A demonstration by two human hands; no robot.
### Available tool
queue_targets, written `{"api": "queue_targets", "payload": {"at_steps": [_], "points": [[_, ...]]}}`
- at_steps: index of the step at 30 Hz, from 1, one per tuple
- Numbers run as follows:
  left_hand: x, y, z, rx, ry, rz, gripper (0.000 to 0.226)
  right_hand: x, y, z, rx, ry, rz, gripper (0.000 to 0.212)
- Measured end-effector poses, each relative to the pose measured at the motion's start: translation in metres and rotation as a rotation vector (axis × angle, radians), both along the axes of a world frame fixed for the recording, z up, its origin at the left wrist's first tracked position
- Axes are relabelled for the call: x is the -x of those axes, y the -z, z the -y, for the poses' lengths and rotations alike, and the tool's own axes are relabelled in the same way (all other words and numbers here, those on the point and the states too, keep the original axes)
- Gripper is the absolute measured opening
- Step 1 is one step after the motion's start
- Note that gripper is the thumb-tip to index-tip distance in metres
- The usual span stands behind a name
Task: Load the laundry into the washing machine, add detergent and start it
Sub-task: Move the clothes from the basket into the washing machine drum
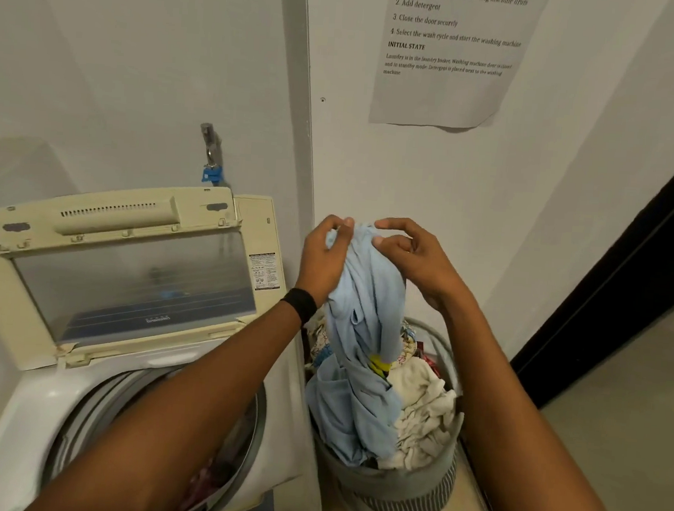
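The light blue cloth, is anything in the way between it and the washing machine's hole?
Nothing visible blocks it. The cream washing machine lid is raised and the round drum opening is uncovered. Only the person's own left forearm crosses above it. The light blue cloth has its lower end in the grey laundry basket.

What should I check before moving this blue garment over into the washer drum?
1. Lid raised: ok.
2. Left hand and right hand both grip the light blue garment: ok.
3. Garment's lower end free of the basket: not ok, it hangs into the laundry there.
4. Room in the drum: cannot tell, the left arm covers most of it.
5. Detergent at hand: cannot tell, none in view.
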State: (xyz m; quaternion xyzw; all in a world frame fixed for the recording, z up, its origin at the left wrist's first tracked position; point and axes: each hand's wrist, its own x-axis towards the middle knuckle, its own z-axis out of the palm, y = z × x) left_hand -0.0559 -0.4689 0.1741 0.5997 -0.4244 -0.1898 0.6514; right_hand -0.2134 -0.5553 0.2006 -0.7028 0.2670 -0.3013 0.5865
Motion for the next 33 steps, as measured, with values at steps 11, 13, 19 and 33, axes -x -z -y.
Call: {"api": "queue_targets", "payload": {"at_steps": [11, 13, 19, 33], "points": [[-0.028, -0.004, -0.006, 0.0, -0.112, -0.09, 0.038, 0.036, 0.003, 0.015, 0.032, 0.107, -0.104, 0.008], [-0.015, -0.007, -0.008, -0.007, -0.016, -0.051, 0.041, 0.023, -0.004, 0.009, 0.004, 0.139, 0.011, 0.007], [0.008, -0.014, -0.005, -0.086, 0.322, 0.114, 0.047, -0.013, -0.01, -0.015, -0.077, 0.162, 0.195, 0.018], [-0.015, -0.041, 0.005, 0.114, -0.069, -0.06, 0.017, 0.012, 0.134, -0.038, -0.025, -0.23, -0.601, 0.048]]}}
